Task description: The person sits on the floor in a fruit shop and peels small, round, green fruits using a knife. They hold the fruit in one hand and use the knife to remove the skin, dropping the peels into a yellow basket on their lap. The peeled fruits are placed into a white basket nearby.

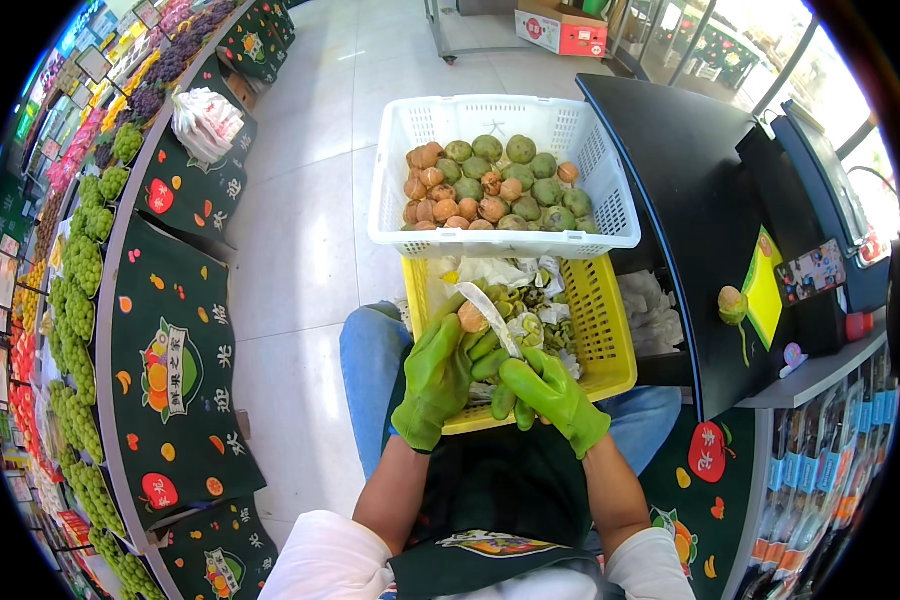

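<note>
Both hands wear green gloves. My left hand is closed around a round fruit whose surface looks orange-brown, much of it hidden by the fingers. My right hand grips a knife, its handle mostly covered, and the pale curved blade points up and left beside the fruit. Below the hands stands a yellow plastic basket holding green peel scraps and crumpled paper. Across its far part rests a white plastic crate with many round fruits, green-skinned ones mostly right and brownish-orange ones mostly left.
A black counter on the right bears a partly peeled fruit, a yellow card and a phone-like item. Green grapes line the display stand at left. A cardboard box stands at the far end.
</note>
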`<control>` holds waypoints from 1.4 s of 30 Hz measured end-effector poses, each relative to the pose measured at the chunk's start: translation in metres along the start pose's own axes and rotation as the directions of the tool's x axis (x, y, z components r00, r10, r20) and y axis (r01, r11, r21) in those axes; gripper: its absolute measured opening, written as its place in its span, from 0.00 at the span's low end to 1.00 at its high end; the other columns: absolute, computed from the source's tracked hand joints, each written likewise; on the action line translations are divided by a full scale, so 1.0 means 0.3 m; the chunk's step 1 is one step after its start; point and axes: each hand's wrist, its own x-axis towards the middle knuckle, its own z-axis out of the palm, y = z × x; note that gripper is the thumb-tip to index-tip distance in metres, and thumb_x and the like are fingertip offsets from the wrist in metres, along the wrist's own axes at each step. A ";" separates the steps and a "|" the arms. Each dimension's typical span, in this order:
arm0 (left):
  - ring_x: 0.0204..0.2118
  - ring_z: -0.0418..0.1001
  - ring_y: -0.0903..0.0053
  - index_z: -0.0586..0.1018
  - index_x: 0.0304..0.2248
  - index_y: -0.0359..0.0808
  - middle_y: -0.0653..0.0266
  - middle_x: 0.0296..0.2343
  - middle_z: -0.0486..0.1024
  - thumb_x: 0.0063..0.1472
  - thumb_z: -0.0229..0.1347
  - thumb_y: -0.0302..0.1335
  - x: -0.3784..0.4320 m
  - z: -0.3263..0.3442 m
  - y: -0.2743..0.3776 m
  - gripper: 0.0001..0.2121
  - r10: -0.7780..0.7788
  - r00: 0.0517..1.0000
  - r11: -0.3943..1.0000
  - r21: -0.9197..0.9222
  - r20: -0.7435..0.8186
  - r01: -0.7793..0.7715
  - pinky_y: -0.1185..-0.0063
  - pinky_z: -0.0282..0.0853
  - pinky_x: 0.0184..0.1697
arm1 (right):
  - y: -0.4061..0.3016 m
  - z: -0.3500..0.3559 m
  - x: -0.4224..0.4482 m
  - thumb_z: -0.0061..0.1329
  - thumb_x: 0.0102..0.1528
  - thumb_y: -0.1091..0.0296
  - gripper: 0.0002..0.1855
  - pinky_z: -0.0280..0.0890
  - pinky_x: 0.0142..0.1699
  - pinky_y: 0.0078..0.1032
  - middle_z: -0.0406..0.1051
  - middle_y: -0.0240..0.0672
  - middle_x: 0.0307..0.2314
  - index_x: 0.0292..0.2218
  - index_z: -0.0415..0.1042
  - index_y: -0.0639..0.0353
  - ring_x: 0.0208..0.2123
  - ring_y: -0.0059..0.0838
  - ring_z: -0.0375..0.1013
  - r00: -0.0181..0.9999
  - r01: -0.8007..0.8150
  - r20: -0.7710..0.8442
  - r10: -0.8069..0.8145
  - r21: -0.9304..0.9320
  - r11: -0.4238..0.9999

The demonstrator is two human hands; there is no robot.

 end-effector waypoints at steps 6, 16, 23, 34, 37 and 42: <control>0.54 0.72 0.65 0.58 0.63 0.35 0.53 0.57 0.66 0.68 0.52 0.40 0.001 0.004 -0.009 0.30 -0.008 0.999 1.000 0.007 -0.039 0.008 0.64 0.76 0.53 | 0.020 0.003 -0.007 0.44 0.64 0.53 0.22 0.61 0.22 0.18 0.74 0.33 0.21 0.48 0.73 0.64 0.16 0.17 0.66 1.000 -0.009 0.008 0.010 -0.072 0.997; 0.54 0.72 0.67 0.61 0.61 0.32 0.56 0.54 0.69 0.67 0.55 0.38 0.017 0.000 -0.027 0.29 0.111 0.991 0.994 -0.014 -0.081 -0.113 0.69 0.73 0.56 | -0.025 -0.025 -0.022 0.45 0.65 0.54 0.21 0.62 0.24 0.17 0.75 0.33 0.21 0.47 0.73 0.64 0.17 0.17 0.68 0.999 0.014 -0.035 -0.017 -0.076 0.997; 0.56 0.70 0.71 0.62 0.62 0.34 0.58 0.54 0.70 0.68 0.52 0.41 0.016 0.022 -0.009 0.29 0.054 0.993 0.996 -0.071 -0.104 -0.061 0.74 0.68 0.58 | -0.012 0.004 -0.011 0.50 0.61 0.63 0.18 0.64 0.27 0.18 0.76 0.33 0.25 0.49 0.73 0.63 0.21 0.16 0.69 0.955 0.119 -0.269 -0.128 -0.047 0.992; 0.51 0.71 0.74 0.64 0.59 0.27 0.57 0.49 0.71 0.69 0.52 0.35 0.013 0.048 -0.034 0.25 0.174 0.971 0.983 0.086 -0.162 -0.162 0.76 0.69 0.53 | 0.032 0.085 0.162 0.58 0.53 0.73 0.26 0.72 0.43 0.34 0.78 0.45 0.38 0.53 0.71 0.63 0.39 0.43 0.79 0.532 0.394 -0.393 -0.750 -0.669 0.630; 0.51 0.71 0.75 0.64 0.58 0.27 0.58 0.48 0.71 0.68 0.53 0.35 0.009 0.050 -0.023 0.25 0.170 0.968 0.984 0.086 -0.186 -0.156 0.78 0.70 0.54 | 0.040 0.083 0.162 0.57 0.52 0.74 0.27 0.72 0.42 0.33 0.78 0.43 0.38 0.54 0.71 0.62 0.39 0.42 0.79 0.510 0.375 -0.383 -0.770 -0.707 0.600; 0.50 0.72 0.74 0.64 0.58 0.27 0.57 0.48 0.70 0.68 0.54 0.36 0.008 0.060 -0.032 0.26 0.214 0.949 0.974 0.125 -0.230 -0.189 0.77 0.70 0.54 | 0.036 0.074 0.142 0.56 0.52 0.75 0.27 0.72 0.41 0.32 0.78 0.41 0.39 0.54 0.71 0.60 0.36 0.39 0.78 0.520 0.328 -0.356 -0.776 -0.756 0.566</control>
